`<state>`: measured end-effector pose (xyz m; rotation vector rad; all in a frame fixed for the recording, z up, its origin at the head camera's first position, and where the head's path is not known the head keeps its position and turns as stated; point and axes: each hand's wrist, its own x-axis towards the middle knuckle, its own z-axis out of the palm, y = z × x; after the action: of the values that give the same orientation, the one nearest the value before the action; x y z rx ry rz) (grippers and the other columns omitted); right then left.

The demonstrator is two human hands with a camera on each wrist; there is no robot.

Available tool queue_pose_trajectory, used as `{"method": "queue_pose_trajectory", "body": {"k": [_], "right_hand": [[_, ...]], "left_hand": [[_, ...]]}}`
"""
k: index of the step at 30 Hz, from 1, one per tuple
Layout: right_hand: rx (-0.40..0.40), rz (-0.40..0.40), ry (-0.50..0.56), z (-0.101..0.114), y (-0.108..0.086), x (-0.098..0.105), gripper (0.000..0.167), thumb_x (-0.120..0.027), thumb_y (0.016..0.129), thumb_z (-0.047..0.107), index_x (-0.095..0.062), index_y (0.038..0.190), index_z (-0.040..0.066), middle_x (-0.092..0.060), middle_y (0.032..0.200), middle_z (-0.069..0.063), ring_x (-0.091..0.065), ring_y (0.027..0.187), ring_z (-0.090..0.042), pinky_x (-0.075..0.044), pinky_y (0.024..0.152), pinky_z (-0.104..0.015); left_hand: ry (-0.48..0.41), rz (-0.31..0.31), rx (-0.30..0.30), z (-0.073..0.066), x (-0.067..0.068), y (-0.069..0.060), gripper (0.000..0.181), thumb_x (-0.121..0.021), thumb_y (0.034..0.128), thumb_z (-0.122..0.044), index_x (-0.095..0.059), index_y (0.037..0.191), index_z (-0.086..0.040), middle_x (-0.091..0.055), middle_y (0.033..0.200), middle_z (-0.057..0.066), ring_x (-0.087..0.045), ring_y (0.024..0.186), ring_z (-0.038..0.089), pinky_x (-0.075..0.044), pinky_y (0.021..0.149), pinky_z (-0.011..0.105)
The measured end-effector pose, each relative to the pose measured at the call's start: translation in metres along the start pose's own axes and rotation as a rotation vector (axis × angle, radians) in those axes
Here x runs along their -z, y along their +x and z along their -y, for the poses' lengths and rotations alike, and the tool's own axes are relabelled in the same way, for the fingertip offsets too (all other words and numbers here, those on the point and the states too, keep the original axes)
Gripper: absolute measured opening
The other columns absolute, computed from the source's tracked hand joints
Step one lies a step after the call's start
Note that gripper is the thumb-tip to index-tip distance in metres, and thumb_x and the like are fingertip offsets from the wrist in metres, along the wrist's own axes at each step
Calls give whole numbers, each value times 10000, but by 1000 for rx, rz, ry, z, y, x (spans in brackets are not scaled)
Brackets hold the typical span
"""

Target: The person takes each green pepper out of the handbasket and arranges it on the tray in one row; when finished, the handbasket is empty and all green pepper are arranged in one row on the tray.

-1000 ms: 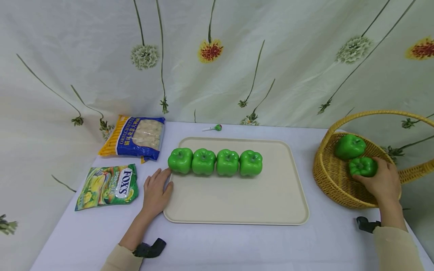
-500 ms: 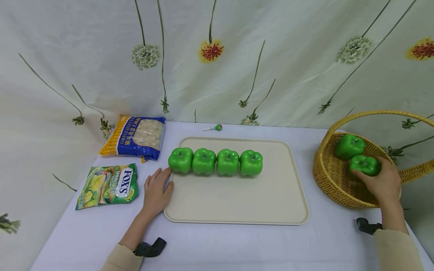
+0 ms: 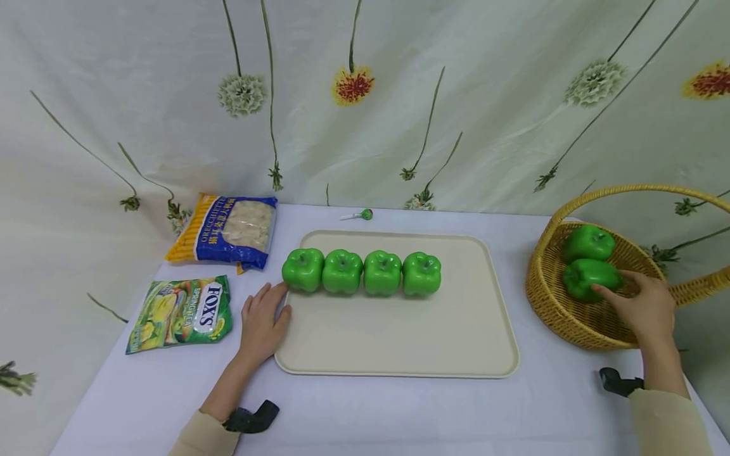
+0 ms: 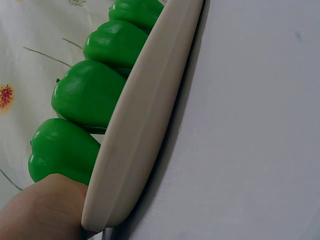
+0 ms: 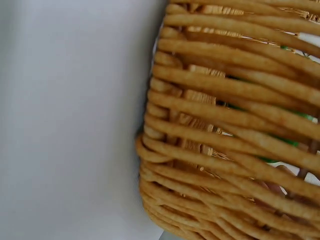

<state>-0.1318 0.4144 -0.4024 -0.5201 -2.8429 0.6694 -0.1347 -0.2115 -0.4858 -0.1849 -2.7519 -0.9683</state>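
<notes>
My left hand (image 3: 265,323) rests palm down at the tray's left edge, its fingertips by the leftmost green bell pepper (image 3: 303,270). In the left wrist view, part of that hand (image 4: 45,207) shows beside the nearest pepper (image 4: 65,150). Several such peppers stand in a row on the beige tray (image 3: 393,342). Over the wicker basket (image 3: 547,310), my right hand (image 3: 647,304) has its thumb and fingers apart at the right end of a pepper (image 3: 592,278) lying on its side. Behind it sits another pepper (image 3: 587,242). The right wrist view mostly shows basket weave (image 5: 230,120).
A blue and yellow orecchiette bag (image 3: 234,231) and a green Fox's candy bag (image 3: 182,315) lie at the left. A lollipop (image 3: 365,215) lies behind the tray. The basket's tall handle (image 3: 633,189) arches over its right part. Flowered cloth hangs behind the table.
In the basket, the pepper at my right hand has tipped onto its side and shifted left, and my grip on it has loosened. The left hand stays where it was.
</notes>
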Motion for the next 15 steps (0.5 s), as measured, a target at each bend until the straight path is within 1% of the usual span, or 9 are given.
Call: {"method": "queue_pose_trajectory", "body": {"k": [4,7,11,15], "right_hand": [[8,22,-19,0,1,1,831,-588,921,518,-356,1440,-89,-339,1409,-409,-287,1301,-588,-243,1018,-729],[53,32,0,0,2,1,818,-623,920,465,-336,1451,-88,-295,1448,-415,-247,1331,-603,-226,1021,-744],[110,45,29,1,5,-2,827,-678,904,395,-310,1457,-98,-260,1461,-418,-243,1317,-616,-222,1016,-752],[116,85,31,2,9,-6,885,-703,888,376,-245,1485,-88,-223,1474,-420,-253,1290,-623,-247,996,-750]], "left_hand": [[1,0,0,0,0,0,459,-506,946,-62,-481,1396,21,-489,1439,228,-278,1418,456,-62,1141,663],[5,-1,-3,1,0,0,459,-506,946,-62,-481,1397,19,-490,1440,227,-279,1418,456,-64,1139,665],[9,-4,-4,2,-1,0,459,-508,945,-63,-482,1396,17,-491,1439,227,-282,1417,456,-65,1139,665],[10,-6,-5,3,-2,0,458,-509,943,-64,-484,1393,20,-493,1436,229,-287,1414,456,-68,1137,667]]}}
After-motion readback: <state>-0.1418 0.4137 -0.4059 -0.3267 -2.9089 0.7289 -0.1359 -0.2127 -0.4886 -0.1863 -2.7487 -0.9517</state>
